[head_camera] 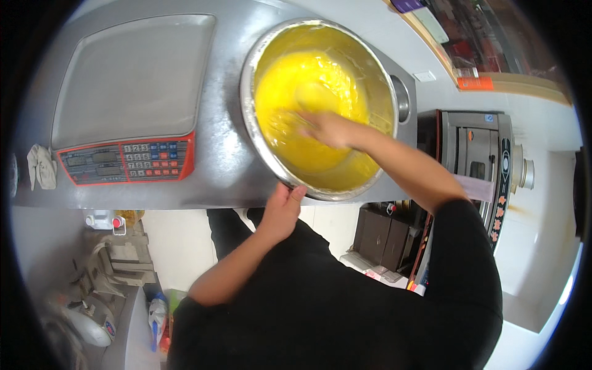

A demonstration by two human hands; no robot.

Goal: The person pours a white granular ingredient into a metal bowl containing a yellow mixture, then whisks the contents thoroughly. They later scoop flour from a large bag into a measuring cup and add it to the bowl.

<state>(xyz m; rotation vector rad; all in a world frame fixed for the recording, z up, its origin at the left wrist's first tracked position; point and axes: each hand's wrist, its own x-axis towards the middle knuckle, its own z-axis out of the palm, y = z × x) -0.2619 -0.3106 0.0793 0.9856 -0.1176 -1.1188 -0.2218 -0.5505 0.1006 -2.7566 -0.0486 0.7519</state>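
A large stainless steel bowl [248,99] stands on the metal worktop, tilted slightly toward me. Glossy yellow liquid [282,83] swirls inside it, and yellow film coats the inner wall. My left hand [283,210] grips the bowl's near rim, thumb on top and fingers beneath. Over the liquid, my right hand [330,130] is blurred by motion, its fingers curled around what looks like a wire whisk [283,121]. The whisk's thin streaks meet the liquid left of the fingers; much of its handle is hidden in the hand.
A digital weighing scale [134,83] with a red keypad covers the worktop's left side, beside a crumpled cloth [42,166]. A steel container [401,99] sits right of the bowl. Farther right is an oven [474,148]. Below left are a plastic jug [101,219] and a wooden stool [127,261].
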